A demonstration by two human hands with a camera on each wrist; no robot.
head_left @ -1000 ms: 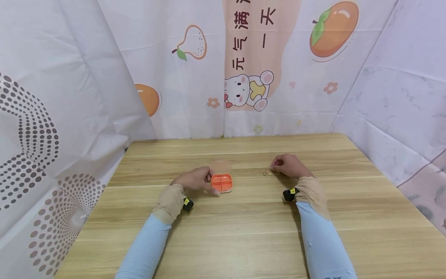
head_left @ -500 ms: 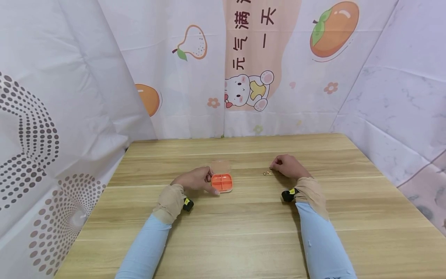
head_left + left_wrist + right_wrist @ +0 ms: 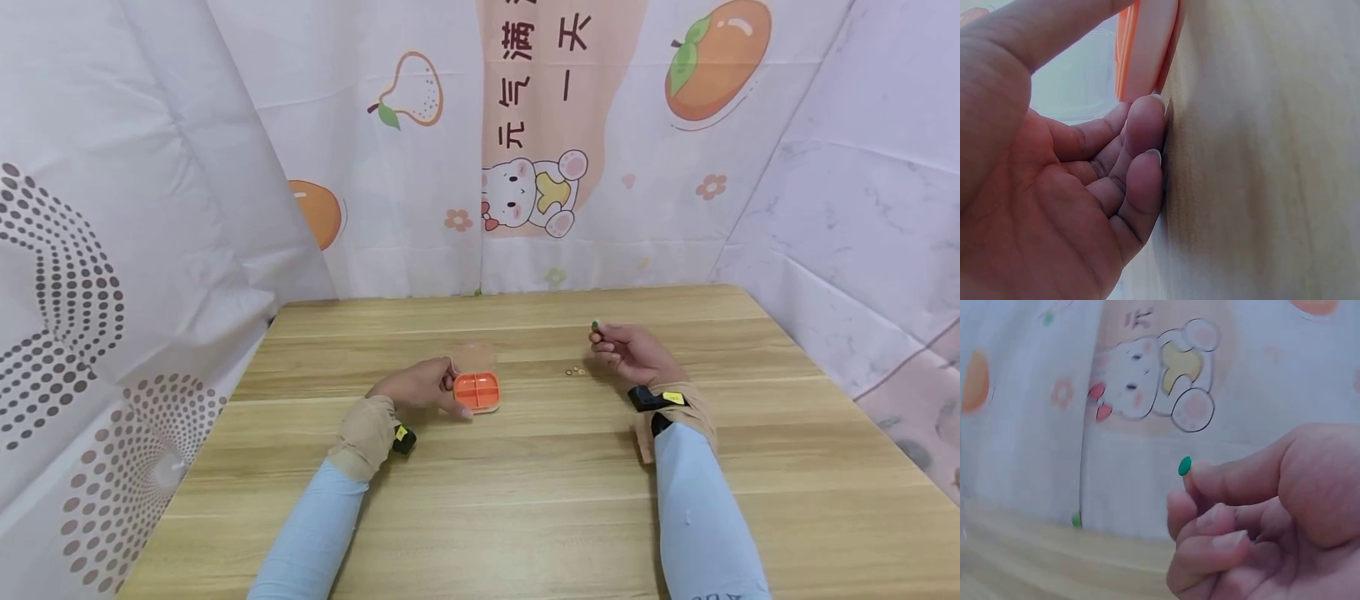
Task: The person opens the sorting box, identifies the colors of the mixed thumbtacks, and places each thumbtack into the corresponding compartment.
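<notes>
- The left hand (image 3: pixel 422 387) rests on the wooden table (image 3: pixel 525 500) with thumb and fingers curled round the left side of an orange pill box (image 3: pixel 477 392); the left wrist view is so close that only the box's edge (image 3: pixel 1146 50) and the fingertips (image 3: pixel 1145 119) against the table show.
- One pill box, its clear lid (image 3: pixel 474 359) swung open behind it. Its tray is split into compartments; four seem to show, but from the head camera I cannot tell whether anything lies in them.
- A few tiny yellowish pills (image 3: pixel 575 370) lie loose on the table between box and right hand, about three, too small to count surely.
- The right hand (image 3: pixel 633 352) is lifted off the table, pinching one small green pill (image 3: pixel 1185 465) at the tips of thumb and forefinger; the other fingers are curled in.
- Bare tabletop spreads in front of both hands and out to the right edge; printed curtains close in behind and at the sides.
</notes>
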